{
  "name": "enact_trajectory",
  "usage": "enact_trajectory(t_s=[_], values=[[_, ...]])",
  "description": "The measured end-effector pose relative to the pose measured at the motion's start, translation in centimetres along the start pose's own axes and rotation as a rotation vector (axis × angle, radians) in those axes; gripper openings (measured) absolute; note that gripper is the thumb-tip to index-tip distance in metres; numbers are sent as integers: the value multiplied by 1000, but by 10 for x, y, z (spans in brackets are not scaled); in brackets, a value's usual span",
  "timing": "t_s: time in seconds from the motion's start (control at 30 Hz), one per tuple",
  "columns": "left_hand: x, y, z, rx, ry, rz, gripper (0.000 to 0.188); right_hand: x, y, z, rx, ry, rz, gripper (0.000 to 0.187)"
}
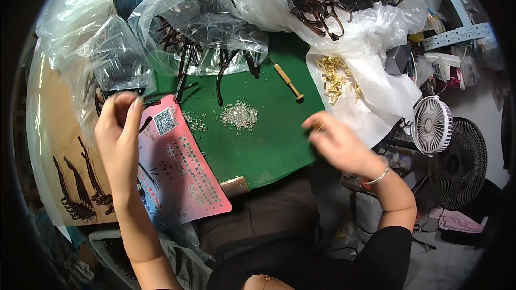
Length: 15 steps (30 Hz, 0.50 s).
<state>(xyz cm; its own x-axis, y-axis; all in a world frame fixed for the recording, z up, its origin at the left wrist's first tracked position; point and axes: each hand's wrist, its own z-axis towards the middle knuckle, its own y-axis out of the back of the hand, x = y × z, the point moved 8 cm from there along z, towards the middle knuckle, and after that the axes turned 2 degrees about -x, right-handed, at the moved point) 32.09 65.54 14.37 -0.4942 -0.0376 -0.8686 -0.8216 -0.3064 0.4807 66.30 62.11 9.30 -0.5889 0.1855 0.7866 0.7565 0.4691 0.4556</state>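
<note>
My left hand [119, 129] is raised over the left side of the bench with its fingers curled together. Dark eyeglass temples [152, 102] show just beside its fingertips; whether it grips one is hidden. Out to the right, my right hand [341, 142] hovers by the edge of the green mat [269, 150], fingers bent inward and slightly blurred. A small golden glint shows at these fingers, too small to name. Between the hands lies a pile of tiny silvery parts [239, 115], with a looser scatter on its left. A brass-coloured screwdriver [288, 82] lies beyond it.
Clear plastic bags [199, 8] hold dark temples at the back, and another pile of dark frames [344, 0] sits back right. Brass-coloured pieces [337, 78] rest on white sheeting. A pink printed sheet [185, 182] overlaps the mat. Two fans [432, 124] stand right; several temples [80, 182] lie left.
</note>
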Motion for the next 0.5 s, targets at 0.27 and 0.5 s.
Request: enact_trajectory(t_s=[0.27, 0.5], values=[[6, 13, -80, 72, -1, -450, 10, -14, 75, 49, -610, 148, -604, 18], [5, -32, -115, 367, 382, -770, 14, -12, 69, 52, -655, 114, -780, 17]])
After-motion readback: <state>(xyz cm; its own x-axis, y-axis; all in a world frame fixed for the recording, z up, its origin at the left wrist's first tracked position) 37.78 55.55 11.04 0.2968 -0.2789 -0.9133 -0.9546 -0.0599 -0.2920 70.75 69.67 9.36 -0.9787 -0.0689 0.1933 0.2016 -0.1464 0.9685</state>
